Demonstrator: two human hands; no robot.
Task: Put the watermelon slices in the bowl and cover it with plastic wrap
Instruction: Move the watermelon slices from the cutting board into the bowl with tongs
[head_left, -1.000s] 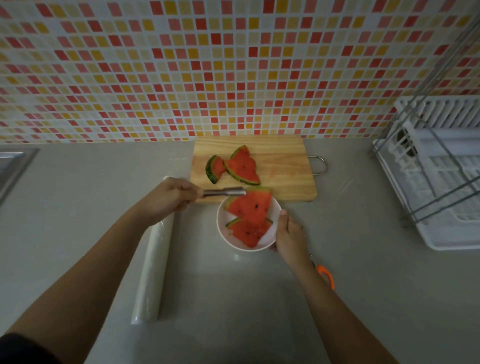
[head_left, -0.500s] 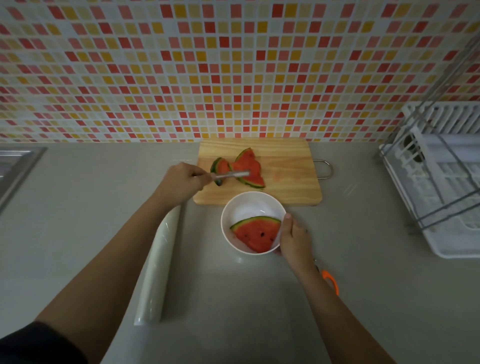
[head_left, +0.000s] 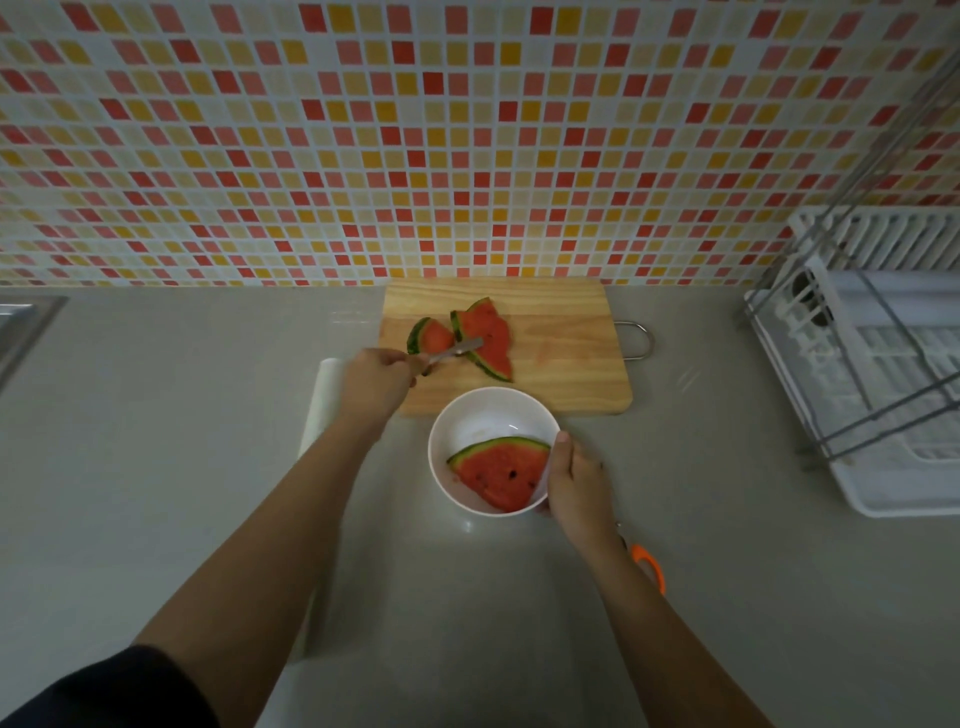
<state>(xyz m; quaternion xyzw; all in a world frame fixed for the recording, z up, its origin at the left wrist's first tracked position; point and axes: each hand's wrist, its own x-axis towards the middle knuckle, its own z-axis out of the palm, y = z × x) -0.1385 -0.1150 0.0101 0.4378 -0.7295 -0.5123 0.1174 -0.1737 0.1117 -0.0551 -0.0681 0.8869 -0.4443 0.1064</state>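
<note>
In the head view, tongs (head_left: 457, 349) are gripped in the curled fingers of the left hand (head_left: 376, 382), with their tips laid on the larger slice (head_left: 491, 340). A smaller slice (head_left: 434, 336) lies just beside it on the cutting board (head_left: 571, 364). A third slice (head_left: 501, 473) is seen in the one bowl (head_left: 467, 410), whose right rim is clasped by the right hand (head_left: 574, 478). The bowl is set just off the board's near edge. One plastic wrap roll (head_left: 324, 395) lies to the left.
</note>
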